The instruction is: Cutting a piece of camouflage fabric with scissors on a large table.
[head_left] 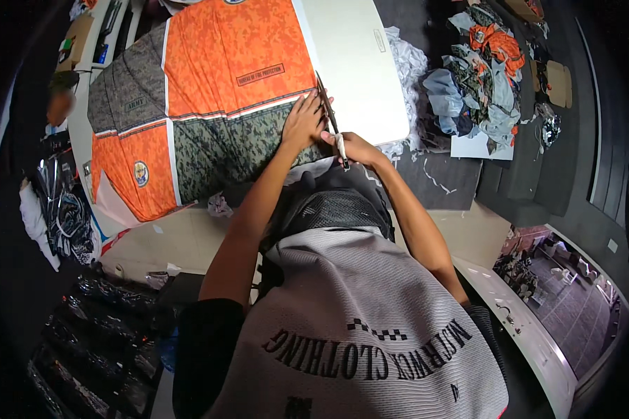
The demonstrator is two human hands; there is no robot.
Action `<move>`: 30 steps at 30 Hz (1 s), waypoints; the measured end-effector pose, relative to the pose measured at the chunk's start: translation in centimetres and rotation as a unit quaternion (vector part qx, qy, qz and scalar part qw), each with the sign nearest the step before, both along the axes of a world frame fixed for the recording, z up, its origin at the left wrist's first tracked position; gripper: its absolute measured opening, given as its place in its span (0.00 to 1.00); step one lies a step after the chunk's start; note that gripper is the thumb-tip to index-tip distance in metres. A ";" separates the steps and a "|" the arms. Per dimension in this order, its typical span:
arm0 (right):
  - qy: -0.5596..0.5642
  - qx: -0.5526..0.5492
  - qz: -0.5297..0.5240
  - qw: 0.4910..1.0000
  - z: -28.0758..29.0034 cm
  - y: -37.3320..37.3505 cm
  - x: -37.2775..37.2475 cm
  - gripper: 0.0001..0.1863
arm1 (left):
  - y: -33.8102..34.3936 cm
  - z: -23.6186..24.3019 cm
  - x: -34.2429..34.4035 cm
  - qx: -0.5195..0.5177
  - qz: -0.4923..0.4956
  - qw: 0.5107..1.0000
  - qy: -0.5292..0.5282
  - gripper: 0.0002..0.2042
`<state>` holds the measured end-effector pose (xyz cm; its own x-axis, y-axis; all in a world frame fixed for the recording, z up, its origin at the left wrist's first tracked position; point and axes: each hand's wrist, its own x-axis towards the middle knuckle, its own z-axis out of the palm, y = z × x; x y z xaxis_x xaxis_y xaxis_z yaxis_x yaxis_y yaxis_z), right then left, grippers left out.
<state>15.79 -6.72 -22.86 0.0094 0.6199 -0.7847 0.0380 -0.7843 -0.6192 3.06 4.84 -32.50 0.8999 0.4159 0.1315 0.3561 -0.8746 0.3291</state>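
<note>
Printed cloth panels (230,49) in orange, grey and green camouflage lie on a white board (363,84). My left hand (302,122) rests on the cloth near its right edge, fingers spread and flat. Just right of it, my right hand (353,150) is closed on long dark scissors (330,112) with pale wrapping on the handle. The blades lie along the white strip at the cloth's right edge. Part of the handle is hidden by my fingers.
Crumpled fabric scraps (496,63) and white offcuts (407,63) lie right of the board on a dark surface (447,195). A cardboard piece (559,84) is at far right. Black plastic-wrapped bundles (98,342) sit at lower left. A person (59,105) is at the left edge.
</note>
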 end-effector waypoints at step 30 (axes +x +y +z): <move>-0.008 0.127 -0.040 0.991 -5.4 4.5 0.8 0.32 | -0.4 0.2 -0.2 0.027 0.016 0.999 0.037 0.26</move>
